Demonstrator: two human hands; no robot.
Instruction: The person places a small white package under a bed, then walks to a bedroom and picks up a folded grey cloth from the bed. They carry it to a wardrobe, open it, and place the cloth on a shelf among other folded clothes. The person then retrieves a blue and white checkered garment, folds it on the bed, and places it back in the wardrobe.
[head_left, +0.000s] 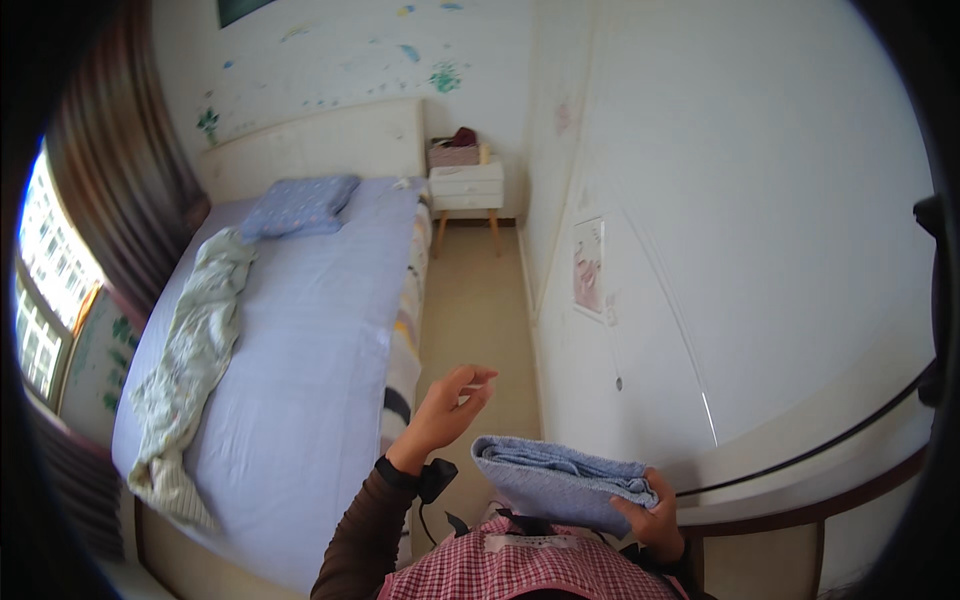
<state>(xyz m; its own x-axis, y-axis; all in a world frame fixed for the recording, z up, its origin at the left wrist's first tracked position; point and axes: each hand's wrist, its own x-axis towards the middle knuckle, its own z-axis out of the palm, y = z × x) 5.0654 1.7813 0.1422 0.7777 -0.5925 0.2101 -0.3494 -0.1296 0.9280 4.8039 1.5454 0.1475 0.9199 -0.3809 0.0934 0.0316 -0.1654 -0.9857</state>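
Note:
My right hand (652,515) grips the right end of a folded light-blue towel (560,490), thumb over its near side and fingers round the edge. The towel hangs in front of my body, its layered folds facing up. My left hand (450,412) is raised just beyond the towel's left end, apart from it. Its fingers are loosely bent, the thumb stands off from them, and nothing shows in it.
To the left stands a bed with a lavender sheet (310,330), a blue pillow (300,207) and a crumpled pale-green blanket (195,350). A white nightstand (467,188) bearing a box (454,155) is at the far end. A narrow floor strip (475,310) runs between bed and white wall (760,250).

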